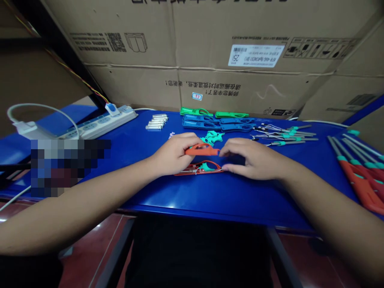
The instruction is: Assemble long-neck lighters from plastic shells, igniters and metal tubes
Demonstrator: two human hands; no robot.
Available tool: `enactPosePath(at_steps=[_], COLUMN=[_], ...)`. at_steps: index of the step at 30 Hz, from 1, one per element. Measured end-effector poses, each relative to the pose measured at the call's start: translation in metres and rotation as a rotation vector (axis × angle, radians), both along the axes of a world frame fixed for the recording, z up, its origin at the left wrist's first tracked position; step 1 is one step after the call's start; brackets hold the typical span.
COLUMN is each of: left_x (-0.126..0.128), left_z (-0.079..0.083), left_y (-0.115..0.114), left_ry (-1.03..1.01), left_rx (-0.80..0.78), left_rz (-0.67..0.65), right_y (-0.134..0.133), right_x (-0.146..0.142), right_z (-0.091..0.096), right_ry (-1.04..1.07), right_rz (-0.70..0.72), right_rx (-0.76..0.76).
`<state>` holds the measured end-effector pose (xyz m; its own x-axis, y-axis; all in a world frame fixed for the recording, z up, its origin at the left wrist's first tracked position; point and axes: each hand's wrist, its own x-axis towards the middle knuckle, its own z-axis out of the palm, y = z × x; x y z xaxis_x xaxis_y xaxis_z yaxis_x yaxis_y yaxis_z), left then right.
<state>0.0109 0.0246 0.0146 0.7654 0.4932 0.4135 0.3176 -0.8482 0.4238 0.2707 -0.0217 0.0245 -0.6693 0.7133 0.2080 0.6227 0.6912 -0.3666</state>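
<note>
My left hand (178, 154) grips an orange casing half (202, 150) of a long-nosed lighter, held just above the table. Below it lies the matching orange casing half (196, 170), open side up, with a teal trigger (205, 167), a clear part and wires inside. My right hand (252, 159) is at the front end of both halves, thumb and fingers apart. Its thumb tip is by the lower half's end; whether it touches cannot be made out. Several loose teal triggers (213, 138) lie just behind the hands.
Behind are clear cylinders (156, 122), blue casing halves (198, 122), green ones (231, 114) and metal tubes with wires (292, 135). Orange-handled lighters (364, 188) lie at the right. A white power strip (105, 122) is at the left. A cardboard box (144, 84) stands behind the blue table (255, 200).
</note>
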Motion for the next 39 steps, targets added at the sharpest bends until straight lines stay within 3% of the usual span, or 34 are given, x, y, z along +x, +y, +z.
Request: enactPosePath(at_steps=[4,9,13,20,29,34,39], left_x=[0.001,0.003,-0.001,-0.021,-0.018,-0.018,-0.024], left_z=[0.006,0.007,0.012,0.029,0.018,0.019,0.020], left_y=[-0.011,-0.022,-0.020,-0.004,-0.002,-0.003,0.000], left_ry=[0.307,0.452,0.408,0.356,0.417,0.428,0.479], left_rx=[0.155,0.206,0.109,-0.080,-0.070,-0.033,-0.052], left_rz=[0.250,0.331,0.257,-0.043,-0.112,-0.106,-0.130], right_y=[-0.008,-0.012,-0.008,-0.008,-0.006,-0.002,0.001], right_x=[-0.018,-0.035,-0.034,-0.024,-0.028,-0.035,-0.036], right_z=[0.003,-0.001,-0.004,-0.004,-0.010,-0.016,-0.015], right_ry=[0.248,0.184,0.147,0.120,0.044,0.037,-0.006], right_rz=[-0.094,-0.106,-0.241,-0.219,-0.162,-0.015,0.020], right_rx=[0.169,0.205,0.193,-0.163,-0.129,-0.096,-0.091])
